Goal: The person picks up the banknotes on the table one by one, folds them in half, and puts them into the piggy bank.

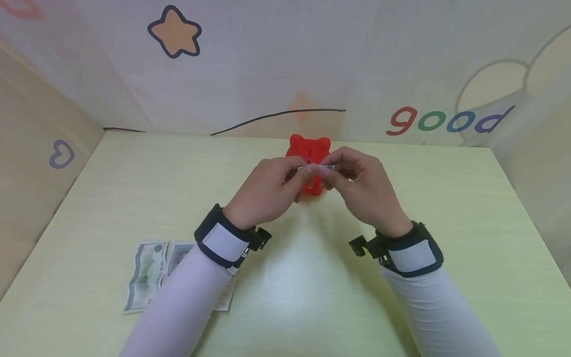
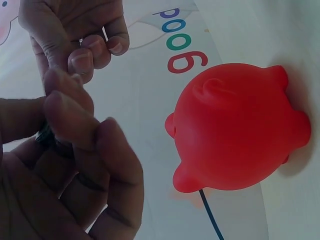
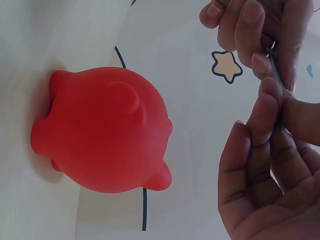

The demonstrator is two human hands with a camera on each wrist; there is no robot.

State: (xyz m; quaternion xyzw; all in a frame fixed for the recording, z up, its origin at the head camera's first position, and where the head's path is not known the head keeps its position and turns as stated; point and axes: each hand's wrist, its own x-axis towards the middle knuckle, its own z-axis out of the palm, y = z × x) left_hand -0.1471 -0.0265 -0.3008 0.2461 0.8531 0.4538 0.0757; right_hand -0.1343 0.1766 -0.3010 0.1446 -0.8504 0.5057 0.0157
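Note:
A red piggy bank (image 1: pixel 308 145) stands near the back of the table, its coin slot on top partly covered by the hands in the head view. Above it, my left hand (image 1: pixel 272 188) and right hand (image 1: pixel 366 183) meet fingertip to fingertip. Between thumbs and fingers both pinch a small folded banknote (image 1: pixel 331 167), of which only a thin edge shows. From the right wrist, its dark edge (image 3: pixel 276 70) runs between the two hands. Both wrist views show the piggy bank's round body (image 2: pixel 230 130) on the table, with the hands raised above it.
Several banknotes (image 1: pixel 146 275) lie flat at the table's front left, partly hidden under the left forearm. A printed cloth backdrop (image 1: pixel 267 59) rises behind the table and along its sides. Each wrist wears a black strap (image 1: pixel 415 253) with a small camera mount.

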